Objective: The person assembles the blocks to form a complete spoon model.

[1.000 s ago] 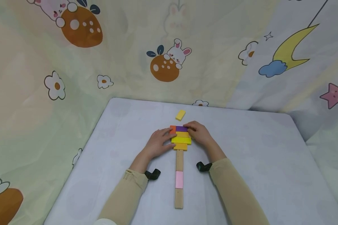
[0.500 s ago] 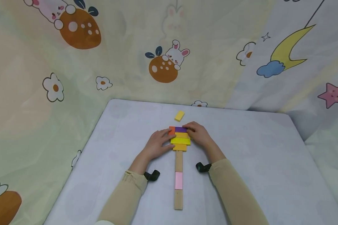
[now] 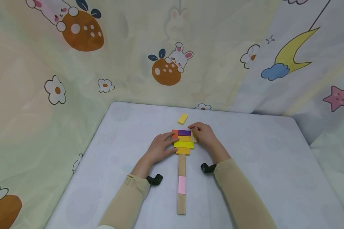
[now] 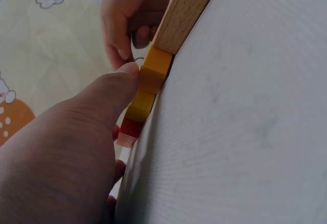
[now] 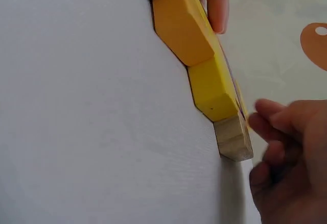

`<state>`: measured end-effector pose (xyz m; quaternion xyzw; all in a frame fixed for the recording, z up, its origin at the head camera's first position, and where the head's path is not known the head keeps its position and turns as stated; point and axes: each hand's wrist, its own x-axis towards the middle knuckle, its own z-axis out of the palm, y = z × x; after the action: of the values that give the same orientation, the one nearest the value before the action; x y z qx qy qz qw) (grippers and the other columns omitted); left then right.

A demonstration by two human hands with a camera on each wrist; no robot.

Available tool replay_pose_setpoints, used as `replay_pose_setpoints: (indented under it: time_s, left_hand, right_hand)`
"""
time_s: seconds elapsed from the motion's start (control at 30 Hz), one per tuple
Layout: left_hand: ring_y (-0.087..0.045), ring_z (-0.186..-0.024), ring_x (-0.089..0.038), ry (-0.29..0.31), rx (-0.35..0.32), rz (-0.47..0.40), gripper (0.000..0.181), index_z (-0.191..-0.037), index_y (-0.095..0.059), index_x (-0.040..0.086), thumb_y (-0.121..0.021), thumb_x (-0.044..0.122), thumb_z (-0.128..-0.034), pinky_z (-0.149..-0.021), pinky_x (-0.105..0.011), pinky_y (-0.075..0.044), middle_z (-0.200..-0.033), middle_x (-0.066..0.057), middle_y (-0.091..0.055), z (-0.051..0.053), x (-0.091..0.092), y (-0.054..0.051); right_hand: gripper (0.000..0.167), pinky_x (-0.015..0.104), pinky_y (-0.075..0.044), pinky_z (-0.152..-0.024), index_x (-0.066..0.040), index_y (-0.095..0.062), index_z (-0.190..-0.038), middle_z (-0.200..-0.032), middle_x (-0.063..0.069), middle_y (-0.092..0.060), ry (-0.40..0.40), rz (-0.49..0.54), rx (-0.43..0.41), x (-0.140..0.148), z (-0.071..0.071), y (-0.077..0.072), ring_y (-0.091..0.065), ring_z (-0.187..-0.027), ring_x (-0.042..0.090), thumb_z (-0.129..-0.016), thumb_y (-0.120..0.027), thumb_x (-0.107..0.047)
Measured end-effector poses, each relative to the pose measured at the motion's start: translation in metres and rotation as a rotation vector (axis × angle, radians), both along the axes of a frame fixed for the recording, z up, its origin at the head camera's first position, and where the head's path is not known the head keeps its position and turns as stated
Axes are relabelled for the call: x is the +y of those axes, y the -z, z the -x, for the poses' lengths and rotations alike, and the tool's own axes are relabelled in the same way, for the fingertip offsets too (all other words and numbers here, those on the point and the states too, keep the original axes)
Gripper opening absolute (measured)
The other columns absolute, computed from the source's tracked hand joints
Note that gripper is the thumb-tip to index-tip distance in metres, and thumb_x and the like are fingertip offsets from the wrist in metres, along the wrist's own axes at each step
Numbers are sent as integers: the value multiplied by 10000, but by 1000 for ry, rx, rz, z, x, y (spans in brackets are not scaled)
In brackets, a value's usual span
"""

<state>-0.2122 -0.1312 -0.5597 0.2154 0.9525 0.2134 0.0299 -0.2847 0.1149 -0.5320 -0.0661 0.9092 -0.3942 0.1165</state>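
Several flat wooden blocks form a wide-topped figure in the head view. An orange-red block (image 3: 175, 131) stands left of a purple block (image 3: 184, 133) and an amber block (image 3: 184, 139). Under these lie a bright yellow block (image 3: 183, 145) and a shorter orange block (image 3: 182, 151). My left hand (image 3: 160, 147) rests against the figure's left side, fingers extended, thumb by the orange block. A plain wood block (image 5: 234, 140) stands at the right side. Just beside it is my right hand (image 3: 205, 136), its fingers loosely bent and holding nothing.
Below runs a single column: a plain wood block (image 3: 182, 165), a pink block (image 3: 182, 185) and another wood block (image 3: 182, 204). Behind the figure lies a loose yellow block (image 3: 182, 119). The white table (image 3: 261, 165) meets a patterned curtain (image 3: 126, 57) at the back.
My right hand has shifted slightly right and lifted its fingers away, so the plain wood block at the right side now shows. My left hand stays in place.
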Motion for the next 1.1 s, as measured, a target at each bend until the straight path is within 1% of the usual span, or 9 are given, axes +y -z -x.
replay_pose_setpoints:
  time_s: [0.1,0.17,0.27,0.43,0.6,0.7,0.87,1.0,1.1]
  left_hand:
    - [-311,-1476,-213,-5,-6,-2,549,-1442,-500,368,-557,584,-940,-1232,-492,-197,-1599,48,-337,0,0,0]
    - [-307,-1477,-210,-6,-3,0,548,-1443,-497,372,-548,590,-942,-1232,-490,-196,-1602,52,-331,0,0,2]
    - [-301,-1479,-209,-5,-1,8,548,-1446,-489,378,-538,595,-945,-1235,-485,-189,-1605,56,-323,1,0,4]
    - [-299,-1479,-201,-8,-1,12,551,-1447,-482,396,-542,601,-939,-1237,-481,-189,-1605,69,-319,1,0,7]
    - [-302,-1476,-189,-10,13,31,557,-1453,-463,417,-528,620,-938,-1231,-473,-208,-1604,82,-316,4,2,10]
    - [-307,-1474,-188,-7,20,32,555,-1451,-466,416,-528,619,-939,-1229,-470,-215,-1603,82,-320,4,1,10]
    - [-321,-1466,-193,-6,27,8,545,-1436,-497,394,-548,604,-935,-1228,-468,-215,-1596,75,-337,2,-1,9]
    - [-329,-1463,-207,3,40,-2,540,-1432,-509,373,-552,591,-940,-1225,-479,-218,-1593,62,-345,1,-1,9]
    - [-332,-1461,-213,5,37,-5,540,-1432,-512,367,-560,581,-940,-1221,-484,-225,-1591,55,-350,2,-1,7]
  right_hand:
    - [275,514,-382,-1139,-255,-686,-1182,-1366,23,-586,81,10,-38,-3,9,-8,-482,-1285,288,-1017,-468,-260]
    - [274,505,-410,-1115,-246,-672,-1206,-1369,21,-578,94,3,-49,-4,16,-11,-487,-1250,292,-1014,-477,-257]
    - [289,485,-451,-1073,-240,-643,-1265,-1378,15,-568,65,-30,-49,-7,28,-14,-501,-1214,293,-1009,-509,-252]
    - [378,479,-465,-1062,-303,-562,-1377,-1469,15,-498,23,-77,-97,-9,45,-12,-504,-1220,292,-1004,-536,-252]
    - [467,490,-477,-1043,-374,-473,-1448,-1512,26,-452,-17,-93,-120,-10,55,-12,-504,-1216,308,-1007,-535,-236]
    - [514,499,-472,-1042,-434,-418,-1472,-1538,26,-421,-77,-120,-134,-11,58,-12,-491,-1207,314,-1009,-531,-239]
    - [492,533,-342,-1160,-361,-442,-1478,-1587,-14,-365,-186,-178,-64,-13,61,-5,-408,-1381,303,-1012,-506,-216]
    - [438,519,-311,-1184,-259,-513,-1437,-1534,24,-428,-178,-208,2,-13,62,-1,-398,-1405,290,-1005,-499,-191]
    - [477,507,-310,-1186,-268,-482,-1463,-1535,34,-422,-167,-211,19,-14,62,-2,-405,-1398,284,-996,-509,-176]
